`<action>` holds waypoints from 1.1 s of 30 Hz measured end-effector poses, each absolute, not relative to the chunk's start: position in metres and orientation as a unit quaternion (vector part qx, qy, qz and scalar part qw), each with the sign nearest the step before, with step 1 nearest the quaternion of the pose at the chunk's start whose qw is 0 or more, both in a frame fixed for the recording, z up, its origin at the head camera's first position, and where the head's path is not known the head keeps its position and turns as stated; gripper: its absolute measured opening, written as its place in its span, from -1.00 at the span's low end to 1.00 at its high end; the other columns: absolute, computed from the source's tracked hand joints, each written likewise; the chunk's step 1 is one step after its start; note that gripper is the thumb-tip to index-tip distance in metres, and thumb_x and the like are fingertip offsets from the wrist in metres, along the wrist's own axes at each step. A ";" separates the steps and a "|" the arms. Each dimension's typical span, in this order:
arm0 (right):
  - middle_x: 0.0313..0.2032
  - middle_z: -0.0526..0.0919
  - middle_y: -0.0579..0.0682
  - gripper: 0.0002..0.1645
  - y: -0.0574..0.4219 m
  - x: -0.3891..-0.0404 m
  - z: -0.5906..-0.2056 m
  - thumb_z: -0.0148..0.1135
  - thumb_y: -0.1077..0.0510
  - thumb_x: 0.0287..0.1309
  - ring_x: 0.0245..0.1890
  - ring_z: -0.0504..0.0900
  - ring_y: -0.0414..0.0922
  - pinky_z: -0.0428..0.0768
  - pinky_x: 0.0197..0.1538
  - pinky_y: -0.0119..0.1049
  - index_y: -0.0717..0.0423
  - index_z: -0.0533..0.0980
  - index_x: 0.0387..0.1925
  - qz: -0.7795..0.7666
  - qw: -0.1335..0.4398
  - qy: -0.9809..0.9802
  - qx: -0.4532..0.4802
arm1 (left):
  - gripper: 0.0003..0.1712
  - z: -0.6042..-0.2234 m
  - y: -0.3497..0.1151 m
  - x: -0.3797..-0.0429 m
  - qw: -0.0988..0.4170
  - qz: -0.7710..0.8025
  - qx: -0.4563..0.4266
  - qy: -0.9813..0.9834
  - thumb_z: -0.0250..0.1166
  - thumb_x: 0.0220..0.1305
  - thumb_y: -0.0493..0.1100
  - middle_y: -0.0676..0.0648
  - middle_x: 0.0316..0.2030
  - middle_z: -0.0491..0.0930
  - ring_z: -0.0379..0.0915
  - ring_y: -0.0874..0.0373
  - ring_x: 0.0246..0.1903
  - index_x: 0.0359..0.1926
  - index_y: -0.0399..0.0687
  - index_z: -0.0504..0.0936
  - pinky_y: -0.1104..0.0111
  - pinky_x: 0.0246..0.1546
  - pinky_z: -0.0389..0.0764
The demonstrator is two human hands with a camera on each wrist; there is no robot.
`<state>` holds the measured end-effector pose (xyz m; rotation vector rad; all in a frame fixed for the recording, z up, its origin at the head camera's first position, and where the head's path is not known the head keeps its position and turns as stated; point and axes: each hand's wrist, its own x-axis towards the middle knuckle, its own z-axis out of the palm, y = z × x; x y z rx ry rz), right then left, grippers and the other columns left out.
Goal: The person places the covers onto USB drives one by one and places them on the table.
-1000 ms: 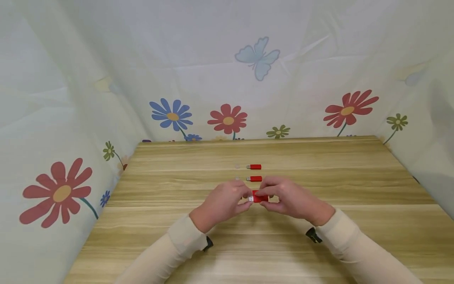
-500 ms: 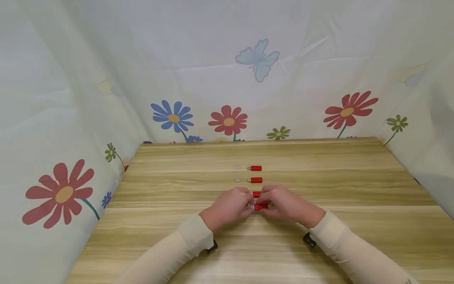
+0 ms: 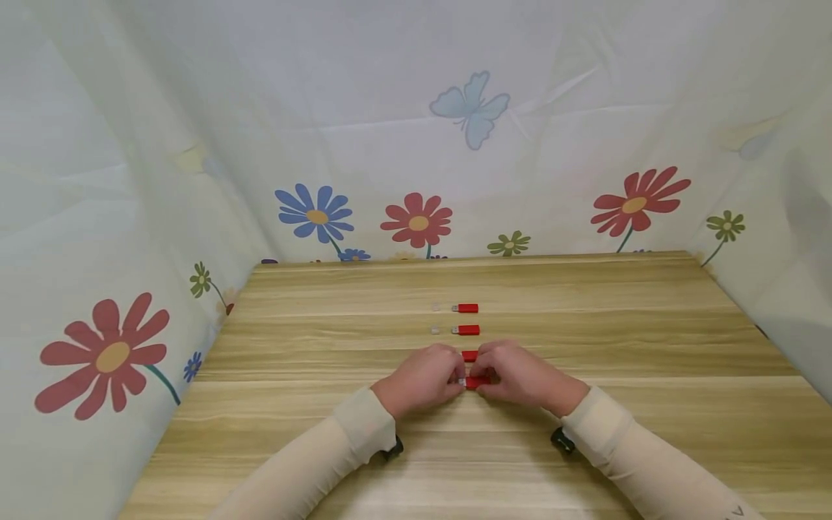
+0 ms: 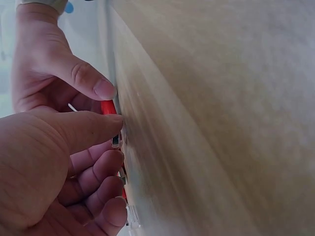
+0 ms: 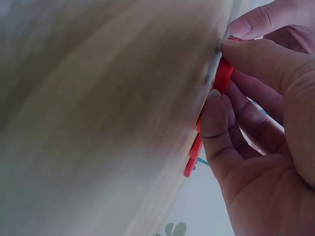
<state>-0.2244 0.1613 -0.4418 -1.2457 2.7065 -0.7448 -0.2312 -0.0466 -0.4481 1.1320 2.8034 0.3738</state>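
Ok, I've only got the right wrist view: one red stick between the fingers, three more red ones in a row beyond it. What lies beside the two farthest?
Observer: In the head view, a small clear piece lies to the left of each of the two farthest sticks, with a gap between.
Operator: And which end of the held stick is at the left hand? Fingers cover it here.
Observer: The grey plug end; I can't tell whether a clear piece is on it.
Operator: Do the plugs of the two farthest sticks show?
Observer: Yes, both point toward the person's left.
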 end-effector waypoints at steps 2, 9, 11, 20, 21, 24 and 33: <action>-0.35 0.67 -0.11 -0.88 0.161 -0.225 -0.442 0.51 0.28 0.08 -0.37 0.56 -0.27 0.59 -0.28 -0.45 0.07 0.75 -0.30 -0.246 0.044 0.880 -0.403 | -0.87 -0.447 -0.046 -0.231 0.052 0.123 0.368 0.920 0.43 0.29 -0.11 0.19 -0.48 0.58 0.39 0.34 -0.44 -0.42 0.06 0.71 0.54 -0.38 0.43; -0.35 0.68 -0.12 -0.88 0.161 -0.226 -0.443 0.52 0.27 0.09 -0.37 0.57 -0.27 0.62 -0.28 -0.41 0.07 0.75 -0.30 -0.257 0.058 0.880 -0.396 | -0.87 -0.448 -0.046 -0.232 0.069 0.142 0.357 0.921 0.47 0.27 -0.09 0.20 -0.49 0.60 0.40 0.34 -0.47 -0.41 0.05 0.73 0.55 -0.40 0.43; -0.36 0.67 -0.12 -0.89 0.161 -0.227 -0.443 0.52 0.27 0.09 -0.37 0.57 -0.27 0.61 -0.28 -0.42 0.07 0.75 -0.30 -0.256 0.057 0.880 -0.396 | -0.87 -0.447 -0.046 -0.232 0.073 0.147 0.353 0.921 0.48 0.26 -0.09 0.20 -0.49 0.60 0.40 0.34 -0.48 -0.40 0.04 0.73 0.56 -0.41 0.44; -0.36 0.66 -0.12 -0.88 0.160 -0.228 -0.443 0.47 0.31 0.09 -0.38 0.54 -0.30 0.58 -0.29 -0.46 0.07 0.75 -0.32 -0.254 0.061 0.884 -0.389 | -0.89 -0.444 -0.046 -0.230 0.080 0.152 0.349 0.921 0.48 0.26 -0.09 0.17 -0.46 0.63 0.41 0.35 -0.47 -0.36 0.01 0.75 0.58 -0.41 0.45; -0.36 0.65 -0.12 -0.88 0.160 -0.228 -0.443 0.47 0.31 0.09 -0.39 0.54 -0.30 0.57 -0.29 -0.47 0.07 0.75 -0.32 -0.253 0.062 0.884 -0.387 | -0.89 -0.444 -0.046 -0.230 0.080 0.152 0.349 0.921 0.48 0.27 -0.09 0.17 -0.46 0.63 0.41 0.34 -0.48 -0.36 0.01 0.75 0.58 -0.41 0.44; -0.36 0.65 -0.12 -0.88 0.159 -0.228 -0.442 0.46 0.31 0.09 -0.39 0.54 -0.30 0.57 -0.29 -0.47 0.08 0.75 -0.31 -0.252 0.064 0.885 -0.386 | -0.89 -0.443 -0.046 -0.231 0.082 0.153 0.347 0.922 0.47 0.27 -0.10 0.16 -0.46 0.63 0.41 0.35 -0.48 -0.36 0.01 0.75 0.57 -0.41 0.44; -0.35 0.65 -0.10 -0.88 0.159 -0.229 -0.441 0.45 0.32 0.10 -0.37 0.56 -0.28 0.58 -0.27 -0.45 0.09 0.75 -0.30 -0.254 0.064 0.883 -0.389 | -0.88 -0.443 -0.046 -0.233 0.097 0.167 0.337 0.922 0.46 0.28 -0.10 0.15 -0.45 0.64 0.42 0.34 -0.48 -0.36 0.00 0.75 0.57 -0.41 0.46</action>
